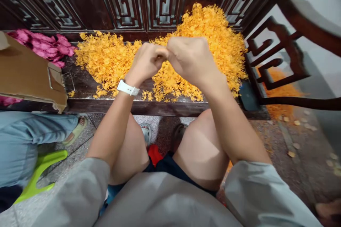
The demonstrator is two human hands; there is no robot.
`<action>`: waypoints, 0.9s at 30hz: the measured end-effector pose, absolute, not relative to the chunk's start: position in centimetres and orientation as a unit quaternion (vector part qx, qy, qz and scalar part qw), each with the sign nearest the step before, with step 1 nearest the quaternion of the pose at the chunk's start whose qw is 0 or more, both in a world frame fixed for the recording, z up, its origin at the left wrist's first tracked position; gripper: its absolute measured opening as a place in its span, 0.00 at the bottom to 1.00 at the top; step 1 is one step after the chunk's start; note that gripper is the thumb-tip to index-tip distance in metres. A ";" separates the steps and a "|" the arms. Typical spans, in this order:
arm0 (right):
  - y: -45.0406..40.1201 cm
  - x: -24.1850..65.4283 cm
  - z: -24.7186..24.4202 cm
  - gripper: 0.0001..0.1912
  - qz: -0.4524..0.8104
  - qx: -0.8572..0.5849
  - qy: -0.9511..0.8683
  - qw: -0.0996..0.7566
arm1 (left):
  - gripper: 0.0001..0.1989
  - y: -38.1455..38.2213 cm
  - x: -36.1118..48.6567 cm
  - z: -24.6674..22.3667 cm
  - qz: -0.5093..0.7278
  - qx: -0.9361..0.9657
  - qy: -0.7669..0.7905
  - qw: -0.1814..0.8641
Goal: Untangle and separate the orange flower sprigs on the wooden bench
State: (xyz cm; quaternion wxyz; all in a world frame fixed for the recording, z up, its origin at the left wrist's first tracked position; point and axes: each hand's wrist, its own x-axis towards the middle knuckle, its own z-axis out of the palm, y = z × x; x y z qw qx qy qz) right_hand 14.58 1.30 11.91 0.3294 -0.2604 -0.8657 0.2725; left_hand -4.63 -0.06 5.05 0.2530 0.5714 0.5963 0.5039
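Note:
My left hand [149,60], with a white band [128,87] at its wrist, is curled closed over the yellow-orange pieces. Against its fingertips rests my right hand [190,55], also closed and slightly blurred. Whatever lies between the fingers is too small to make out. Beneath and around both hands, curly yellow-orange pieces [106,58] spread along a dark wooden bench [138,106], with a taller heap [213,28] at the right.
Pink pieces [45,46] lie left behind a cardboard box [23,67]. A dark phone-like object [249,95] sits near the bench's right end, by a carved armrest [293,39]. Another person's leg [34,127] and a green stool [39,170] are at left.

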 end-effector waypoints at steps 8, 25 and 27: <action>-2.4 14.4 13.4 0.25 0.223 -0.238 -0.887 0.326 | 0.12 1.7 -4.8 5.3 0.423 0.677 0.581 0.159; 8.5 19.1 9.6 0.40 0.351 -0.425 -0.626 0.552 | 0.14 -1.5 -5.9 7.0 0.331 0.710 0.620 0.053; 7.6 18.8 9.0 0.36 0.293 -0.378 -0.728 0.492 | 0.16 -2.2 -4.8 7.2 0.274 0.745 0.608 0.025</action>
